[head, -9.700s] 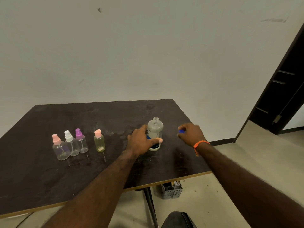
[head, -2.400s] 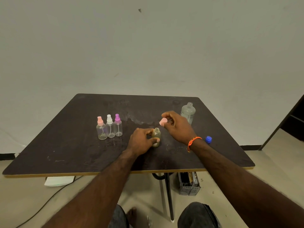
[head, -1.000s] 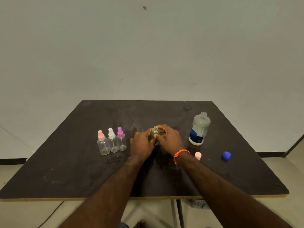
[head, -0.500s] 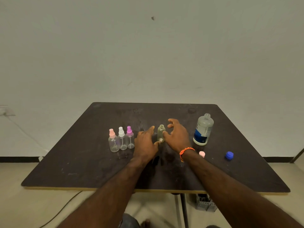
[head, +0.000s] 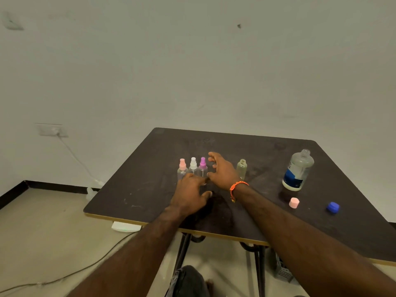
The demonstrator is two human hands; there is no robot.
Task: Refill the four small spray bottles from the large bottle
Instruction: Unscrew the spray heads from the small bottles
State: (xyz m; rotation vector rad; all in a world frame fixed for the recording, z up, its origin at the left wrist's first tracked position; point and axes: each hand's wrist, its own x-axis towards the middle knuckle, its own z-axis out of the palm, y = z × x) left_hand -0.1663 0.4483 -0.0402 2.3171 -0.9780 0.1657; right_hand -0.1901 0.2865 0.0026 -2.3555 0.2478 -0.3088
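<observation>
- Dark table (head: 267,221) fills lower right of frame; large bottle (head: 298,170) uncapped at right, pink cap (head: 294,203) + blue cap (head: 332,207) below it.
- Right hand (head: 221,171) spread wide, holding nothing, btwn purple-top bottle (head: 202,167) and the opened small bottle (head: 241,169).
- Left hand (head: 189,195) loose, empty.
- Risk imo: a careless reach tips the open one or knocks the capped row.

The dark table (head: 150,189) carries four small spray bottles (head: 193,167), a large bottle (head: 297,171) and two caps (head: 294,203).
</observation>
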